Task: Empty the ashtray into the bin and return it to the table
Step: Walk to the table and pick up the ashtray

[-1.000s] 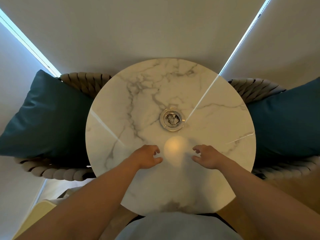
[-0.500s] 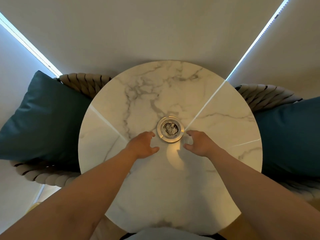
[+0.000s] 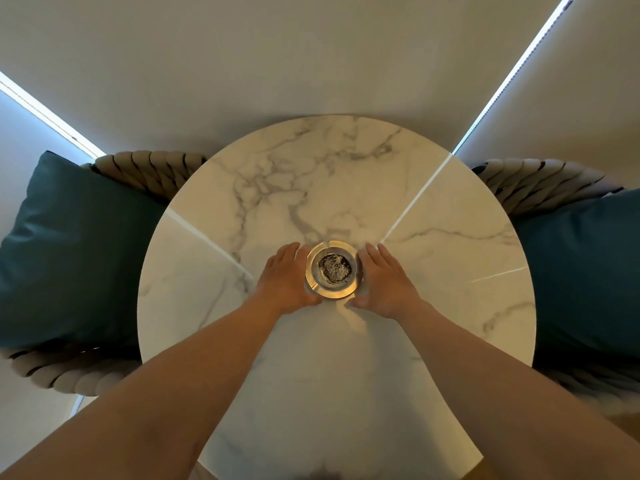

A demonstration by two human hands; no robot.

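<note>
A round glass ashtray [image 3: 334,270] holding grey ash sits near the middle of the round marble table [image 3: 339,168]. My left hand [image 3: 286,279] lies against its left side and my right hand [image 3: 385,282] against its right side. Both hands have straight fingers pointing away from me, and the thumbs reach toward the near rim. The ashtray rests on the tabletop between the palms. No bin is in view.
Two woven chairs with teal cushions flank the table, one on the left [image 3: 69,244] and one on the right [image 3: 585,265]. A pale wall or blind stands behind the table. My torso is at the table's near edge.
Both hands have moved forward from the near part of the table and their fingers have straightened along the ashtray's sides. The ashtray has stayed where it was.
</note>
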